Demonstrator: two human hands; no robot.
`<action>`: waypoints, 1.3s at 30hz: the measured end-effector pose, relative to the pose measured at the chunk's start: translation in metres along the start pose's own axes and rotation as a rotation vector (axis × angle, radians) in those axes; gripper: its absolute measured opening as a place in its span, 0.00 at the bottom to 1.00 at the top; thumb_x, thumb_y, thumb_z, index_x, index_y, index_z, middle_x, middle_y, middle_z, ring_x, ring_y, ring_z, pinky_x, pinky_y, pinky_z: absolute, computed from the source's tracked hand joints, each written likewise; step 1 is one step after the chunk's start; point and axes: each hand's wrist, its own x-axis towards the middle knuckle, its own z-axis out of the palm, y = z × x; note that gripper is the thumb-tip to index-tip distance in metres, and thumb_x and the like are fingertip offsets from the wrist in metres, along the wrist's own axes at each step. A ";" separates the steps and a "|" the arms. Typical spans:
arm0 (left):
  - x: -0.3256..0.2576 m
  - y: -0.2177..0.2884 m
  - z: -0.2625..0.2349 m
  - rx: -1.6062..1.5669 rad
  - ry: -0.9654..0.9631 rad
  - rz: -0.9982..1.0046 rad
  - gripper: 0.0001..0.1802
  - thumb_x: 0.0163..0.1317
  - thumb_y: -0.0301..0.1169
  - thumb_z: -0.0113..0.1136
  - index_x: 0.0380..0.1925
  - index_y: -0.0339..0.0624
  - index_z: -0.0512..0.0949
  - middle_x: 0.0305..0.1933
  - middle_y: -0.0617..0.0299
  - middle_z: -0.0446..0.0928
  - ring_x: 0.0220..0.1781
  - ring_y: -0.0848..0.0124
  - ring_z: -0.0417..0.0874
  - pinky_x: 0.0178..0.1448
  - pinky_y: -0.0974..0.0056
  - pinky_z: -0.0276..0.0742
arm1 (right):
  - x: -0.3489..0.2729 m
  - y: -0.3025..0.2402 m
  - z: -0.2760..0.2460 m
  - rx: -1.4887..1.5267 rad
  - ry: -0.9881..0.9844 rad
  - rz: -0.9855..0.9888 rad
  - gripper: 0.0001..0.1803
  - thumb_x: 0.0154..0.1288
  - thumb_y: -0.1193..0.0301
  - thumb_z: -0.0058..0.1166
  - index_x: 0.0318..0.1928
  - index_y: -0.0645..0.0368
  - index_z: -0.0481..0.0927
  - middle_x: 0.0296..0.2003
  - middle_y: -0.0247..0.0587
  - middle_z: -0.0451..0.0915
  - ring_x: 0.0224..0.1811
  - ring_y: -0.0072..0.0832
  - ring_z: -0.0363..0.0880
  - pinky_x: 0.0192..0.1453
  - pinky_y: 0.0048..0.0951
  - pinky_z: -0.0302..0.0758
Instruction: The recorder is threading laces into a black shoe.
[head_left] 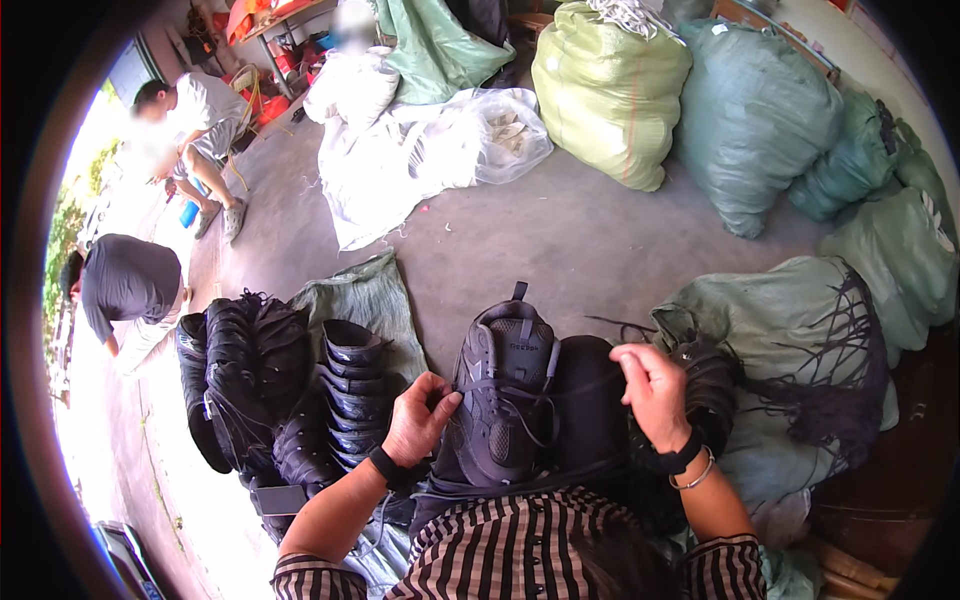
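A black shoe upper (503, 400) with its tongue and pull loop pointing away from me stands upright in front of my body. Its dark shoelace (548, 425) crosses the front and hangs in a loop on the right side. My left hand (420, 415) is closed in a pinch at the upper's left edge, with one side of the lace running to its fingertips. My right hand (652, 390) is raised to the right, fingers pinched; a faint, blurred strand of lace seems to reach it. Below that hand lies a smooth black rounded piece (585, 400).
Stacked black shoe uppers (355, 385) and a larger pile (250, 370) lie at left. A bundle of dark laces (845, 400) rests on a green sack (770, 310) at right. Full sacks (610, 95) line the back. Two people (205, 125) are at left.
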 end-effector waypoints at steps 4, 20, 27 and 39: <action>0.006 0.012 -0.005 -0.197 -0.007 -0.015 0.07 0.64 0.29 0.56 0.36 0.38 0.70 0.26 0.69 0.71 0.27 0.81 0.70 0.33 0.74 0.69 | -0.024 -0.018 0.029 0.303 -0.533 0.210 0.12 0.70 0.69 0.46 0.45 0.65 0.77 0.35 0.39 0.82 0.15 0.19 0.73 0.22 0.21 0.70; 0.069 0.062 -0.129 -0.643 0.436 -0.038 0.02 0.66 0.32 0.55 0.34 0.50 0.73 0.16 0.76 0.57 0.15 0.84 0.52 0.19 0.75 0.49 | 0.008 -0.005 0.034 0.084 -0.259 -0.101 0.12 0.70 0.67 0.46 0.42 0.62 0.78 0.31 0.36 0.80 0.21 0.18 0.76 0.24 0.22 0.70; 0.051 0.035 -0.147 -0.563 0.434 -0.098 0.03 0.66 0.34 0.55 0.36 0.51 0.74 0.16 0.77 0.57 0.14 0.85 0.53 0.17 0.77 0.48 | 0.012 0.011 -0.005 0.112 -0.546 0.111 0.12 0.61 0.68 0.54 0.25 0.64 0.78 0.21 0.34 0.78 0.19 0.18 0.70 0.24 0.21 0.66; 0.024 -0.047 -0.087 -0.139 0.130 -0.326 0.13 0.68 0.34 0.46 0.43 0.37 0.75 0.28 0.64 0.77 0.20 0.83 0.66 0.22 0.75 0.62 | 0.023 0.065 -0.043 0.039 -0.174 0.361 0.12 0.68 0.67 0.46 0.40 0.63 0.78 0.17 0.32 0.74 0.17 0.17 0.71 0.22 0.22 0.67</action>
